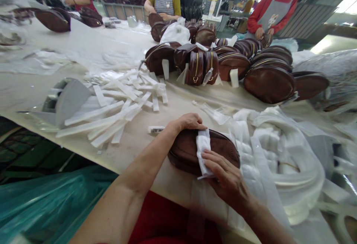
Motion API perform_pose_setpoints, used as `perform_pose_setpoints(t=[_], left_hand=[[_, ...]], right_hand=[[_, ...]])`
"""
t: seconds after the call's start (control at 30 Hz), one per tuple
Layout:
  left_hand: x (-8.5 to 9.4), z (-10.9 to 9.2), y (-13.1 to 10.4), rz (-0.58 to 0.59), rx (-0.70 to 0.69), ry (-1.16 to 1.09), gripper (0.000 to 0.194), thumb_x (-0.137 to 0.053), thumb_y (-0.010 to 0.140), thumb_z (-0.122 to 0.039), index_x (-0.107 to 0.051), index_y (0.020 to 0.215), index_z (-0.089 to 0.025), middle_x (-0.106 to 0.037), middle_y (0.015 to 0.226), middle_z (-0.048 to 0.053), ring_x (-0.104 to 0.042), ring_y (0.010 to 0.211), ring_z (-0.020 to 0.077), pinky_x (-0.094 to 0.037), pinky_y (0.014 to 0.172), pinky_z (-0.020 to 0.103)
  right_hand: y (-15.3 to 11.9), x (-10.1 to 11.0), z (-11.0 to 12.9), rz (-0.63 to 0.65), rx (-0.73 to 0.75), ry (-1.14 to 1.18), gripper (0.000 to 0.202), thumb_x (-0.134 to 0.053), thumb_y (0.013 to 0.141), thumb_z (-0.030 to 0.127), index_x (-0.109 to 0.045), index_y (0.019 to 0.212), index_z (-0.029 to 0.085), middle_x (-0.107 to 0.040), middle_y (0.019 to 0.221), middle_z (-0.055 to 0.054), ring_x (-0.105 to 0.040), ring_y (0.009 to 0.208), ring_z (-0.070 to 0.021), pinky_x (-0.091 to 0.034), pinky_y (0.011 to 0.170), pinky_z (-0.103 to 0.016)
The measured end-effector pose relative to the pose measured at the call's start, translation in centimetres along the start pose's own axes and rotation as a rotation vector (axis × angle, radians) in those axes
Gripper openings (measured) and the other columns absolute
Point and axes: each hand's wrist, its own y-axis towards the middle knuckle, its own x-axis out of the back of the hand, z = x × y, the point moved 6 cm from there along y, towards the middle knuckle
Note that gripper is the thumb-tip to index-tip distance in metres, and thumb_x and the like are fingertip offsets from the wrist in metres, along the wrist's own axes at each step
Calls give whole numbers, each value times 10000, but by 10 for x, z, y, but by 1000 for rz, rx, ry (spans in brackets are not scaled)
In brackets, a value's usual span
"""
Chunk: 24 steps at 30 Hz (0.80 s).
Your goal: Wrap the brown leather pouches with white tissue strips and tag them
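Note:
An oval dark brown leather bag (184, 149) lies in front of me on the table. A white paper-like strip (203, 145) crosses its middle from the far edge to the near edge. My left hand (190, 122) is closed over the bag's far edge at the strip's upper end, its fingertips partly hidden. My right hand (224, 173) rests on the strip's lower part and the bag's near side, with fingers stretched out and lying flat; its thumb is hidden. Left of the bag lies a heap of loose white strips (125, 99).
Several finished-looking brown bags (269, 82) stand in rows across the table. At right lies a bundle of white wrapping (292, 177); at left stands a grey tape dispenser (69, 100). A teal plastic sheet (52, 203) hangs below the table's edge. Co-workers (164, 0) stand beyond.

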Motion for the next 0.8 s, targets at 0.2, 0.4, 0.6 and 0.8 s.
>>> perform_pose_setpoints(t=[0.2,0.4,0.6,0.8], left_hand=[[0,-15,-29,82,-66,151,370,-452,885,-336,-602,1148,-124,-614,1167,86,-532,1074,179,-353,913,218],[-14,-23,-100,85,-253,371,799,-559,795,-590,-265,1421,-190,-232,1490,151,-161,1382,330,-117,1107,503],[-28,-35,-131,-79,-499,757,846,-662,749,-472,-252,1418,-156,-342,1405,216,-318,1272,417,-234,1037,581],[-46,-37,-129,-149,-624,996,536,-439,873,-191,-291,1380,-96,-474,1268,275,-477,1176,388,-350,952,582]], right_hand=[[-3,-3,2,-42,-2,-42,271,-505,830,77,-532,1078,182,-658,1092,-124,-579,1132,-221,-531,909,-374],[-1,-2,3,-46,28,-89,266,-491,828,82,-543,1076,165,-668,1074,-123,-593,1109,-216,-531,901,-357],[6,2,-1,231,209,-104,382,-393,785,15,-555,1115,117,-641,1140,-135,-561,1138,-215,-473,973,-420],[-1,-5,-12,401,315,-77,332,-400,873,64,-552,1168,81,-599,1224,-140,-455,1248,-243,-422,1039,-443]])
